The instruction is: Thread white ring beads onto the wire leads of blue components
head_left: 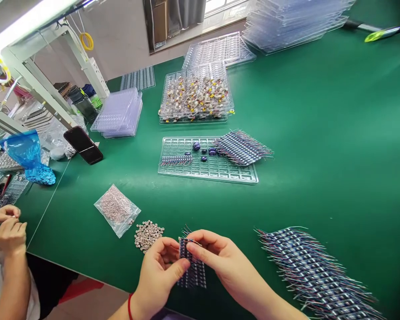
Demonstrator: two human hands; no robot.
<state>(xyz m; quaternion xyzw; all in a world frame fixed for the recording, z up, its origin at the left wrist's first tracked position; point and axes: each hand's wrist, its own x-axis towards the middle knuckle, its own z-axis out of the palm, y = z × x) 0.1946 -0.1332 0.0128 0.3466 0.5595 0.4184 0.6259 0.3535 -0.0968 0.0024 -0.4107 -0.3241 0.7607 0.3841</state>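
My left hand and my right hand meet at the near table edge, both pinched on a strip of small dark wired components. The left thumb and fingers grip the strip's left side; the right fingers pinch its top. Thin wire leads stick up from the strip. A loose pile of small pale ring-shaped parts lies just left of my hands. A large heap of the same wired components lies to the right.
A clear bag of pale parts lies left of the pile. A clear tray holds wired strips and blue parts; a filled tray stack sits behind. A phone lies left. Another person's hands work at far left.
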